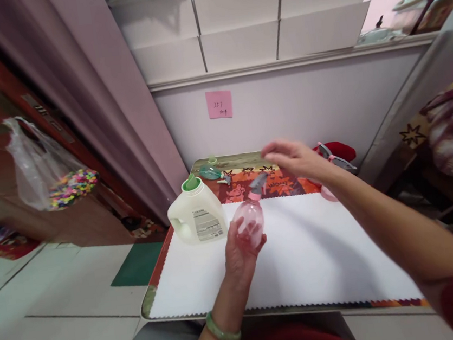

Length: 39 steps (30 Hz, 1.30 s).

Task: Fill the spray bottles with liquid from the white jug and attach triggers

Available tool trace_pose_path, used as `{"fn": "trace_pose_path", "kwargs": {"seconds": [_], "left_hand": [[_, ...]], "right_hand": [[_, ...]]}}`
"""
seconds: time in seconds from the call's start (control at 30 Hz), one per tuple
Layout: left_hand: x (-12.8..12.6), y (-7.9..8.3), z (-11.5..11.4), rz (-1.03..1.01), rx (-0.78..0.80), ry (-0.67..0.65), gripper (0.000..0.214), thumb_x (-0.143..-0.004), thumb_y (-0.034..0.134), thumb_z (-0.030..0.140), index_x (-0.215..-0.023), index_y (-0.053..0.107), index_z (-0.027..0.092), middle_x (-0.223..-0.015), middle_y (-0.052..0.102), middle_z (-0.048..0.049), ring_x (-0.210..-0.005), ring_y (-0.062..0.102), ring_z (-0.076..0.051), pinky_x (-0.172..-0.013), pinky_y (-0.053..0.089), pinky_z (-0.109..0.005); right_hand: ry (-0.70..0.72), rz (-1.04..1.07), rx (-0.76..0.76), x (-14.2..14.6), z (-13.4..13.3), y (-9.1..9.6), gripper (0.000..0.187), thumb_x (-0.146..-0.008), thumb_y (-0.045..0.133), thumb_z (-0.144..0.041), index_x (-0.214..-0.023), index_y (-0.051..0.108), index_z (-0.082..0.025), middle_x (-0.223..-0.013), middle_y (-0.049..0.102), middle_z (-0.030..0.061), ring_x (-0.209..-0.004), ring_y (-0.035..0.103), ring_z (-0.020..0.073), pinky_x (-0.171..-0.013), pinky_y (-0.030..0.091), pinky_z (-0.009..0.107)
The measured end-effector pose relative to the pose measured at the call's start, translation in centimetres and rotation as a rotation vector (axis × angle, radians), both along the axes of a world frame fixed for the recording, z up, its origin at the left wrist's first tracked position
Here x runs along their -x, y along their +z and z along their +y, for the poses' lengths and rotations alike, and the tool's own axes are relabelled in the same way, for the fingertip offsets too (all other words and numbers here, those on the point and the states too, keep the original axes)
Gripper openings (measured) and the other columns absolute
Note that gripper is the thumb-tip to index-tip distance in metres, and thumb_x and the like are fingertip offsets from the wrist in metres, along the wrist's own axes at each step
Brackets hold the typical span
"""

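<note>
A translucent pink spray bottle (252, 219) with a grey trigger head and pink collar is gripped near its base by my left hand (240, 253). It stands tilted slightly right above the white mat. My right hand (290, 157) is up and to the right of the trigger head, apart from it, fingers stretched out and holding nothing. Left of the bottle stands a large white jug (199, 214) with a green cap and a printed label. Behind the jug, a green spray bottle (210, 172) lies on its side.
The white mat (295, 271) covers most of the small table. Under my right forearm, another grey-and-pink spray head (333, 158) is partly hidden beside a red object (341, 150). A pink note (219, 104) is on the wall; a plastic bag (33, 164) hangs at left.
</note>
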<state>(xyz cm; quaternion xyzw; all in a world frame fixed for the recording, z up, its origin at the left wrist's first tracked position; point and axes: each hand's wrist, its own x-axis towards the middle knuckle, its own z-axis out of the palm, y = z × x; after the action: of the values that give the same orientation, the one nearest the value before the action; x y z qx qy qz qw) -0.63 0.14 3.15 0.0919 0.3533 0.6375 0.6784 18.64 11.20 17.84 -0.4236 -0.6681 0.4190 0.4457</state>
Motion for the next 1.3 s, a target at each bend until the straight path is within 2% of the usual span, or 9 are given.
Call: {"fn": "trace_pose_path", "kwargs": {"seconds": [0.1,0.27,0.5,0.67,0.8,0.9,1.0,1.07,1.3], "left_hand": [[-0.1,0.1,-0.4,0.000,-0.060,0.091,0.046,-0.078,0.076,0.056,-0.108,0.062,0.023,-0.112,0.068,-0.0089,-0.104,0.069,-0.026,-0.079,0.061,-0.042],[-1.1,-1.2,-1.5,0.383,-0.276,0.238,0.055,-0.081,0.078,0.045,-0.126,0.053,0.027,-0.124,0.062,-0.0097,-0.112,0.065,-0.027,-0.084,0.061,-0.044],[-0.5,-4.1,-3.2,1.856,-1.242,0.790,0.086,-0.065,0.089,0.011,-0.138,0.048,0.029,-0.154,0.038,-0.0174,-0.138,0.046,-0.034,-0.104,0.052,-0.057],[0.3,-3.7,-4.0,2.140,-1.351,0.937,0.081,-0.059,0.084,-0.004,-0.125,0.055,0.032,-0.161,0.030,-0.0134,-0.143,0.041,-0.035,-0.105,0.050,-0.063],[0.3,-3.1,-4.6,1.842,-1.171,0.613,0.072,-0.066,0.086,0.013,-0.128,0.055,0.031,-0.142,0.050,-0.0129,-0.128,0.055,-0.031,-0.092,0.059,-0.047],[-0.3,-2.5,-4.9,1.086,-0.644,0.132,0.068,-0.072,0.083,0.046,-0.130,0.053,0.026,-0.121,0.065,-0.0129,-0.104,0.068,-0.029,-0.081,0.059,-0.046],[-1.0,-2.2,-5.0,0.291,-0.130,-0.476,0.080,-0.074,0.052,0.086,-0.106,0.065,0.013,-0.087,0.071,-0.0141,-0.072,0.068,-0.027,-0.072,0.057,-0.048],[-1.5,-2.2,-5.1,0.028,0.030,-0.683,0.100,-0.068,0.033,0.099,-0.094,0.068,0.008,-0.081,0.071,-0.0191,-0.066,0.067,-0.028,-0.065,0.056,-0.047],[-4.0,-1.6,-5.6,0.302,-0.061,0.130,0.066,-0.076,0.067,0.073,-0.117,0.061,0.022,-0.114,0.070,-0.0126,-0.086,0.071,-0.027,-0.064,0.060,-0.041]], "right_hand": [[-0.240,0.247,-0.063,-0.1,-2.9,-4.1,0.027,-0.089,0.053,-0.049,-0.099,0.057,-0.024,-0.095,0.074,0.0027,-0.089,0.064,0.0162,-0.085,0.049,0.034],[-0.025,0.480,0.318,3.2,-8.2,-10.8,0.044,-0.063,0.084,-0.041,-0.101,0.069,-0.023,-0.107,0.077,0.0076,-0.100,0.070,0.0256,-0.088,0.052,0.039],[-0.135,0.970,0.616,5.5,-8.4,-11.1,0.053,-0.062,0.086,-0.065,-0.061,0.055,-0.023,-0.066,0.072,0.0010,-0.069,0.067,0.0191,-0.068,0.050,0.031],[-0.081,1.005,0.668,5.1,-8.6,-11.3,0.058,-0.061,0.086,-0.067,-0.056,0.049,-0.023,-0.060,0.069,-0.0007,-0.066,0.067,0.0175,-0.066,0.051,0.029],[-0.046,0.987,0.631,4.9,-8.6,-11.3,0.056,-0.061,0.089,-0.061,-0.056,0.050,-0.022,-0.063,0.072,-0.0009,-0.070,0.069,0.0166,-0.075,0.054,0.029],[0.027,0.950,0.529,4.5,-8.3,-11.3,0.056,-0.061,0.088,-0.063,-0.057,0.050,-0.022,-0.066,0.073,-0.0003,-0.076,0.070,0.0178,-0.083,0.054,0.032],[0.090,0.859,0.434,4.0,-8.0,-11.4,0.054,-0.061,0.088,-0.064,-0.060,0.053,-0.022,-0.067,0.073,-0.0002,-0.074,0.069,0.0178,-0.084,0.055,0.034],[0.099,0.816,0.408,3.8,-7.7,-11.5,0.049,-0.065,0.087,-0.061,-0.064,0.057,-0.022,-0.065,0.071,-0.0013,-0.070,0.068,0.0169,-0.082,0.056,0.034],[-0.141,0.881,0.388,4.1,-7.2,-11.7,0.052,-0.066,0.085,-0.061,-0.066,0.050,-0.023,-0.053,0.052,-0.0067,-0.054,0.056,0.0123,-0.064,0.054,0.030]]}}
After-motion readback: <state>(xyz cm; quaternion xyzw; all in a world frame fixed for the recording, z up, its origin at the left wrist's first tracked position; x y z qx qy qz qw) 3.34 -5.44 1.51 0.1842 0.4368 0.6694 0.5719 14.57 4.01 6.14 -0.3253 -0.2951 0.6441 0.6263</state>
